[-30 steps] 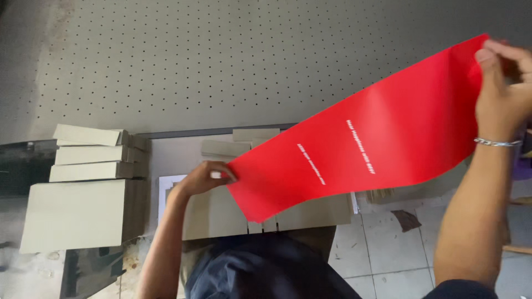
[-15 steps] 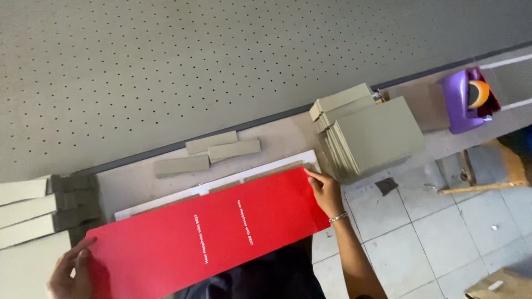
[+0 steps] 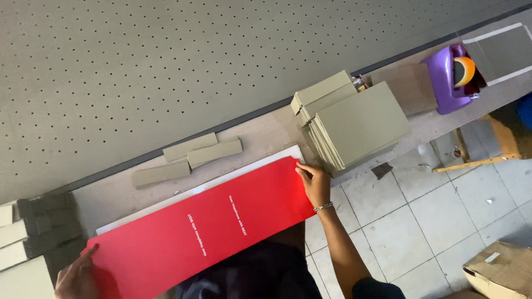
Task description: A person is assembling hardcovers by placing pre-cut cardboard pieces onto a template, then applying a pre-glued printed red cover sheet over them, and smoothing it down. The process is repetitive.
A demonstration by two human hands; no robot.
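Both hands press my red sheet (image 3: 205,232) flat at lower centre: left hand (image 3: 77,277) and right hand (image 3: 313,185) lie open-fingered on its ends, gripping nothing.

A broad grey perforated panel (image 3: 166,66) fills the upper part of the view, edged by a dark strip (image 3: 266,113). Below it runs a pale worktop (image 3: 266,135). The floor (image 3: 421,221) is pale square tiles with dark grout, scuffed and littered with small scraps. A wooden stool frame (image 3: 476,158) stands at the right. Soft, even daylight falls over everything.
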